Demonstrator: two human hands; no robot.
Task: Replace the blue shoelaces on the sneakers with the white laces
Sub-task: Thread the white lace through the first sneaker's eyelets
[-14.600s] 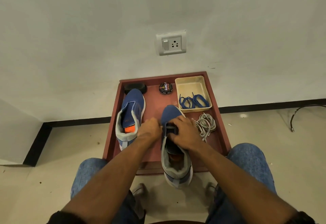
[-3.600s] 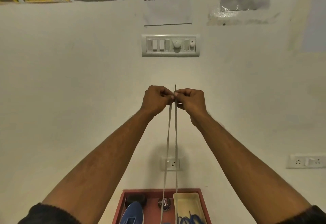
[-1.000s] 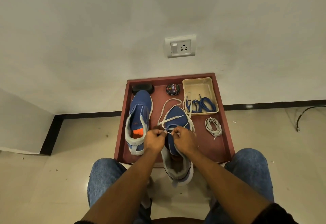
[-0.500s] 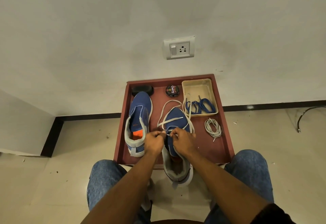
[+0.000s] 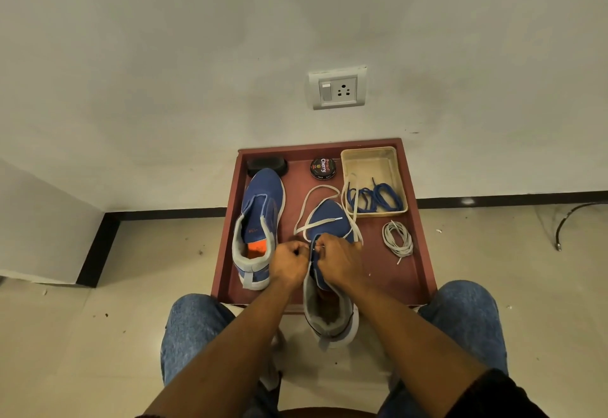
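Observation:
Two blue sneakers rest on a maroon tray (image 5: 227, 253). The left sneaker (image 5: 260, 220) has no lace. The right sneaker (image 5: 329, 220) juts over the tray's near edge, and a white lace (image 5: 316, 194) loops loosely over its toe. My left hand (image 5: 289, 263) and my right hand (image 5: 335, 256) are pinched together at the shoe's eyelets, each gripping that white lace. A second white lace (image 5: 398, 240) lies coiled to the right. The blue laces (image 5: 375, 197) lie in a beige bin (image 5: 371, 161).
A shoe polish tin (image 5: 323, 167) and a black brush (image 5: 267, 165) stand at the tray's far edge, against the wall. My knees in jeans flank the tray's near edge. A wall socket (image 5: 337, 91) is above. A dark cable (image 5: 572, 217) lies on the floor at right.
Earlier I held the white lace high up against the wall; since then both hands have come down to the right sneaker. Over the last second they barely moved, working at the eyelets.

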